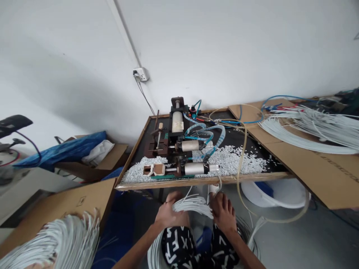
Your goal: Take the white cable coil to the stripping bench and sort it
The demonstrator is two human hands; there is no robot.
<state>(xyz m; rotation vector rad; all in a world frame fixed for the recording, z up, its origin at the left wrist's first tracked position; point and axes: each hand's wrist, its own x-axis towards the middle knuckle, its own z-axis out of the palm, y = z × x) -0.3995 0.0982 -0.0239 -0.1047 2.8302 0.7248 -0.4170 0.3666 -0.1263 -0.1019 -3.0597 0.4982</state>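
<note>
White cables (190,204) lie bunched across the person's lap, below the front edge of the workbench (202,181). Left hand (167,213) is curled over the near end of the bunch, fingers wrapped onto the strands; right hand (223,211) rests on the other end, fingers bent down over it, though how tightly it grips I cannot tell. On the bench just above sits a small machine (182,149) with metal cylinders and blue hoses, amid scattered white bits (238,160). More white cable is heaped on cardboard (314,164) to the right and in a box (70,209) at the left
</note>
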